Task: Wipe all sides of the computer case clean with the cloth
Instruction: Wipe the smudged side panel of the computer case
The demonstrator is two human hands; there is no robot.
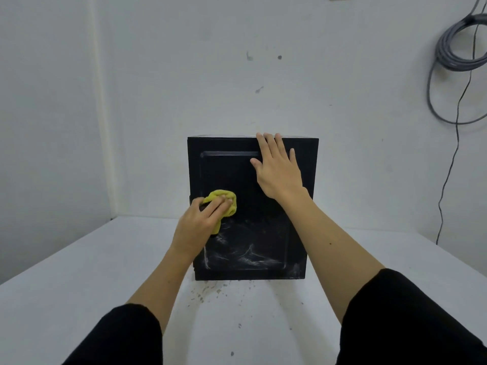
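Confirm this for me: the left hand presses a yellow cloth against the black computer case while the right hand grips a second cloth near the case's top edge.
One detail is wrong. In the head view the right hand holds no cloth; it lies flat and bare on the computer case near its top edge. The rest stands: the left hand presses the yellow cloth against the black case.

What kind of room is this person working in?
Probably a bare workroom or utility space: plain white walls, a coil of grey cable hanging on the wall, and a black computer case on a white table.
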